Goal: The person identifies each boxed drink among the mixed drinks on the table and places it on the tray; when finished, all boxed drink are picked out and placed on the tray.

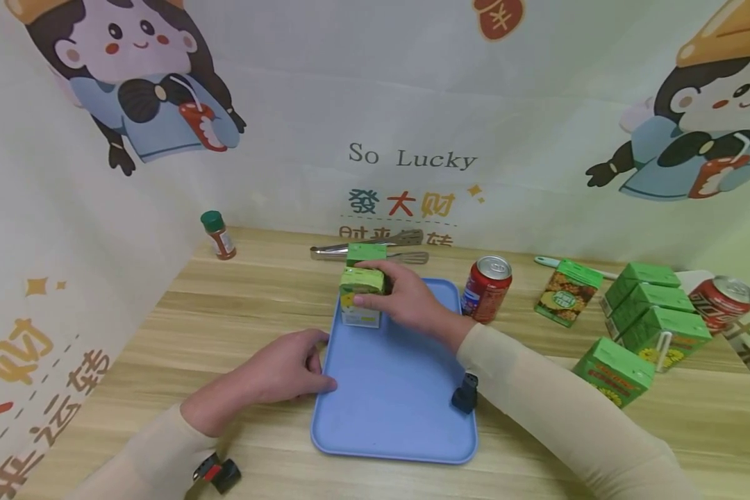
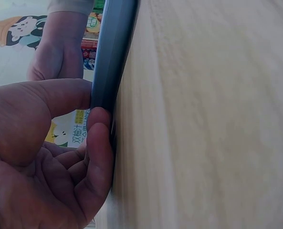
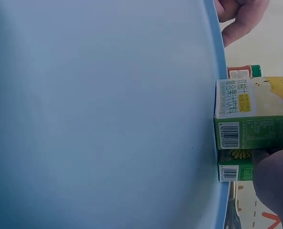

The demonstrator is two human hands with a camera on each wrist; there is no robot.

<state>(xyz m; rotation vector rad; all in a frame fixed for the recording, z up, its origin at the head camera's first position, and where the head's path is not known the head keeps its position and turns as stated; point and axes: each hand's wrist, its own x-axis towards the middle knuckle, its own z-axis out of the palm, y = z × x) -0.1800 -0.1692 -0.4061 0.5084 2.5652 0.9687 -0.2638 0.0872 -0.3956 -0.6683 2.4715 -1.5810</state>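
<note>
A blue tray (image 1: 400,417) lies on the wooden table. My left hand (image 1: 281,369) pinches its left rim, thumb above and fingers tucked under the edge in the left wrist view. At the tray's far left corner, my right hand (image 1: 415,302) grips a green, white and yellow juice carton (image 1: 361,317) between thumb and fingers. The carton (image 3: 239,98) stands upright on the tray in the right wrist view. Directly behind it is a second green carton (image 1: 367,252), partly hidden by the first carton and the hand.
Metal tongs (image 1: 406,257) lie behind the tray. To the right stand a red soda can (image 1: 487,288), a brown-and-green carton (image 1: 567,293), several green cartons (image 1: 669,333) and another can (image 1: 723,303). A spice bottle (image 1: 219,236) stands at the back left.
</note>
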